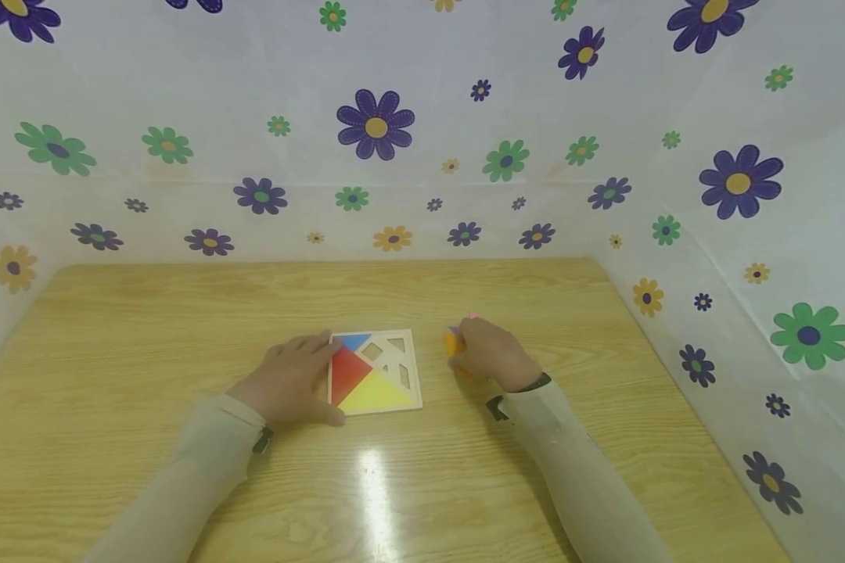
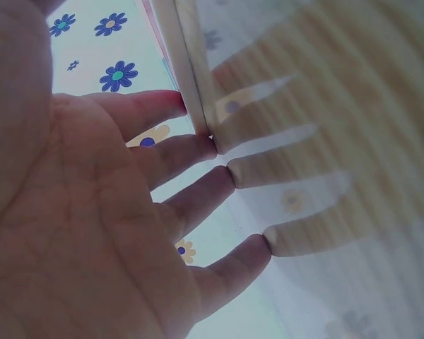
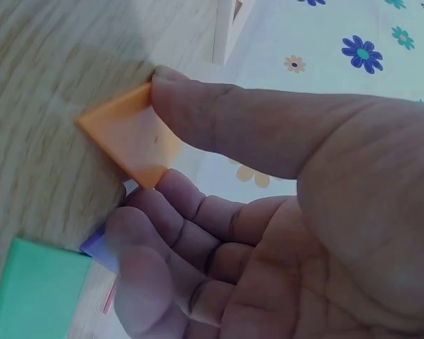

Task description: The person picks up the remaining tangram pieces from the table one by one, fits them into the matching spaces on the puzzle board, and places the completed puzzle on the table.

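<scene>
We steady the puzzle tray (image 1: 376,371) with our flat, spread left hand (image 1: 292,379) while our right hand (image 1: 489,353), just right of it, pinches the orange piece (image 3: 127,138) off the table (image 1: 148,336).

A light wooden table (image 1: 148,352) with a glossy top is shown. Near its middle a square puzzle board (image 1: 375,371) lies flat. Just to the board's right a few small coloured pieces, including an orange piece (image 3: 127,138) and a green piece (image 3: 39,293), are seen on the wood, possibly with more hidden.
</scene>
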Motion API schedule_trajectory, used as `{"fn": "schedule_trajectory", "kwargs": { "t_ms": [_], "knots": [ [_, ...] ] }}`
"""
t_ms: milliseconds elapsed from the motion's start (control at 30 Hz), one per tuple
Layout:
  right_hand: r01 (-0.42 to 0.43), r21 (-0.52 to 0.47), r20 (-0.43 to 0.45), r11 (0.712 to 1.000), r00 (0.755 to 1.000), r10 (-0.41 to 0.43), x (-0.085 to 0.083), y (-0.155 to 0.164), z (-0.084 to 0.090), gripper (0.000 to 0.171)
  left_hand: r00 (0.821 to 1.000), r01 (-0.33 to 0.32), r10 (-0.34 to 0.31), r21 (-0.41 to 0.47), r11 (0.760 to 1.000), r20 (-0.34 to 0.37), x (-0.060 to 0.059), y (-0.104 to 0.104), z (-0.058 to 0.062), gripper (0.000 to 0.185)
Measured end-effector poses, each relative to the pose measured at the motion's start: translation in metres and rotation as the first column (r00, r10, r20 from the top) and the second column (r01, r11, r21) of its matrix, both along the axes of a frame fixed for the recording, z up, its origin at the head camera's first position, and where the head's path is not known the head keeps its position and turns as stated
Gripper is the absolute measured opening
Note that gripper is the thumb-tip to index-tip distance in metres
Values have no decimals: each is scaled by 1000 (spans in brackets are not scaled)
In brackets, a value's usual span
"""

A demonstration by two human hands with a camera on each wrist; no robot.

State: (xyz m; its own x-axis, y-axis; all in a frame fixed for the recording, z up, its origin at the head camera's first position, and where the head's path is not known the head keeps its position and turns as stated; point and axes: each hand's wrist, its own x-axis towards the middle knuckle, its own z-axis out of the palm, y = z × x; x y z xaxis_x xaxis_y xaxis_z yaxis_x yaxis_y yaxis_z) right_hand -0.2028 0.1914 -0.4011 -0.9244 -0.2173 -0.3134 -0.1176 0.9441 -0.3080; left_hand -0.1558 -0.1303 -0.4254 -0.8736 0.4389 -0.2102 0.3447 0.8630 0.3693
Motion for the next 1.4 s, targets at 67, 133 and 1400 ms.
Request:
{"fn": "schedule_trajectory", "kwargs": {
  "t_ms": [67,133,1400],
  "knots": [
    [-3,-3,-7,1000,1000,3,0,0,0,27,1000,1,-1,-2,1000,-2,0,0,0,115],
    [-5,-3,-13,1000,1000,5,0,-1,1,27,1000,2,-2,-3,1000,-5,0,0,0,115],
    [-23,-209,-71,978,997,8,2,-2,6,18,1000,0,0,-11,1000,-25,2,2,1,116]
  ]
}}
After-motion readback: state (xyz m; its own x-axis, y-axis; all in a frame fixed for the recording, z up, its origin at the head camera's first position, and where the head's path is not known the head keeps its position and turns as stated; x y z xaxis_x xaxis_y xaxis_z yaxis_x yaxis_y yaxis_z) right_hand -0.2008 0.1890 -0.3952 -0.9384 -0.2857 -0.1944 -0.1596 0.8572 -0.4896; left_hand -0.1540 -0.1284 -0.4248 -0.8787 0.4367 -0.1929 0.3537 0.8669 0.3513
